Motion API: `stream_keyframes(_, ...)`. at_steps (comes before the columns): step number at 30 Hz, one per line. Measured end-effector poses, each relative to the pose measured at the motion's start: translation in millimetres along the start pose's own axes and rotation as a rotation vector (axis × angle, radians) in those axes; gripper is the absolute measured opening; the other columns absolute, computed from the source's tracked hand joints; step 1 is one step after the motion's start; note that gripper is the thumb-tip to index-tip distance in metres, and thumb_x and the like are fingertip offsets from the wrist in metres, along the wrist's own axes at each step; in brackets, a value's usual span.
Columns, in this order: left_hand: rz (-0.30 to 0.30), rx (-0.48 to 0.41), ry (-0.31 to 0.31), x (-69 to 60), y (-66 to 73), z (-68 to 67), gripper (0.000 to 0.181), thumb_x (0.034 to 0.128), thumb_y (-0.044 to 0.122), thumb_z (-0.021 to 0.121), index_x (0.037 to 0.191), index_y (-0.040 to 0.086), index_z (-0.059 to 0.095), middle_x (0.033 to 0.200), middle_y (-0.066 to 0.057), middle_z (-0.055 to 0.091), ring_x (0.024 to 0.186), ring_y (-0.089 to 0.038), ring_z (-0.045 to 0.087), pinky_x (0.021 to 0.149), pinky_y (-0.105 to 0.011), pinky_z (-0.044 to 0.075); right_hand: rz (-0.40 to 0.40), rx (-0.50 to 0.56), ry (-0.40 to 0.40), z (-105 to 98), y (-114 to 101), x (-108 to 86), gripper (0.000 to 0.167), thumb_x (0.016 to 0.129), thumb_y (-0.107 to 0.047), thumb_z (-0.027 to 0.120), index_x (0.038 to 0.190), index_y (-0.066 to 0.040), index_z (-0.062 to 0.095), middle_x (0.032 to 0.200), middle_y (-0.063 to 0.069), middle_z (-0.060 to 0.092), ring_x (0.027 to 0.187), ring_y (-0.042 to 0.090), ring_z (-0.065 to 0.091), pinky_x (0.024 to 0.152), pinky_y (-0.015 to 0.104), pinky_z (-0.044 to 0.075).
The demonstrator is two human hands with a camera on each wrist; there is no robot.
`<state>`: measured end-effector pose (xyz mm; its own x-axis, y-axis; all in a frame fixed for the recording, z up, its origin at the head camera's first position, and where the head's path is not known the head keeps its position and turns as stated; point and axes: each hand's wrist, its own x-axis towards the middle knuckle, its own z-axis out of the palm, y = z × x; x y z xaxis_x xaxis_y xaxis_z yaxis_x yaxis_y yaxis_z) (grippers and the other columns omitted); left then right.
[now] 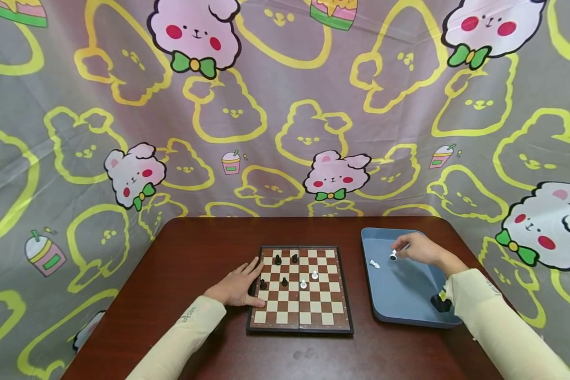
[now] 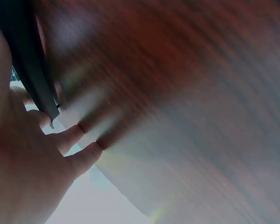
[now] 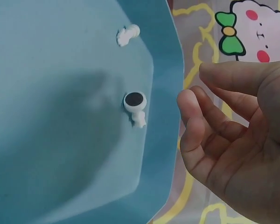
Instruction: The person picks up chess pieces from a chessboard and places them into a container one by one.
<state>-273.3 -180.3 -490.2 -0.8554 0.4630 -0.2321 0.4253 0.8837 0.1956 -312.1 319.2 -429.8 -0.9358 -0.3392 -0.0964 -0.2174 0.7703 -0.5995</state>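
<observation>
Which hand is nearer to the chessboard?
Left. The left hand touches the left edge of the chessboard, while the right hand is away to the board's right, over the blue tray.

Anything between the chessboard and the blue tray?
Nothing, only a bare strip of table separates the chessboard from the blue tray; the head view shows it.

My head camera looks forward and down on the tabletop (image 1: 209,235), board (image 1: 320,317) and tray (image 1: 394,301). My left wrist's looks closely past my left hand (image 2: 32,158) over that tabletop; my right wrist's faces down into the tray, close up (the head view shares it).
</observation>
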Motion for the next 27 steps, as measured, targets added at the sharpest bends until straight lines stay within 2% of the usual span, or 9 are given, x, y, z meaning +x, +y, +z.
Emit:
stream_keyframes(7, 0.000, 0.000, -0.001, -0.3, 0.4, -0.6, 0.106, 0.0748, 0.070, 0.061, 0.153, 0.015, 0.015, 0.158, -0.009, 0.005, 0.138, -0.039, 0.021, 0.104, -0.054, 0.027, -0.045, -0.017, 0.026, 5.8, -17.7, 3.0, 0.019, 0.086, -0.006, 0.066, 0.102, 0.003, 0.067, 0.098, 0.014, 0.065, 0.087, 0.025, 0.061, 0.072, 0.041, 0.049)
stream_keyframes(16, 0.002, -0.008, 0.006, -0.3, -0.6, 0.1, 0.108, 0.0735, 0.071, 0.061, 0.153, 0.014, 0.016, 0.158, -0.010, 0.005, 0.138, -0.040, 0.021, 0.104, -0.054, 0.027, -0.083, 0.023, -0.001, 16.0, -45.1, 14.1, 0.019, 0.087, -0.008, 0.066, 0.104, 0.001, 0.067, 0.103, 0.017, 0.064, 0.087, 0.023, 0.061, 0.071, 0.038, 0.050)
stream_keyframes(23, 0.002, -0.025, -0.002, -1.4, -0.1, -1.4, 0.109, 0.0728, 0.072, 0.061, 0.153, 0.014, 0.016, 0.158, -0.010, 0.006, 0.138, -0.040, 0.021, 0.104, -0.056, 0.027, -0.108, 0.064, -0.025, 29.7, -67.1, 24.3, 0.014, 0.087, -0.009, 0.066, 0.100, -0.006, 0.068, 0.099, 0.011, 0.065, 0.079, 0.018, 0.058, 0.067, 0.034, 0.048)
stream_keyframes(27, 0.008, -0.019, -0.004, -1.8, 0.3, -2.1, 0.109, 0.0725, 0.074, 0.059, 0.153, 0.014, 0.016, 0.158, -0.010, 0.005, 0.138, -0.040, 0.020, 0.104, -0.056, 0.027, -0.122, 0.079, -0.043, 37.8, -80.5, 29.7, 0.013, 0.087, -0.010, 0.067, 0.100, -0.006, 0.068, 0.095, 0.006, 0.064, 0.077, 0.015, 0.059, 0.066, 0.034, 0.048)
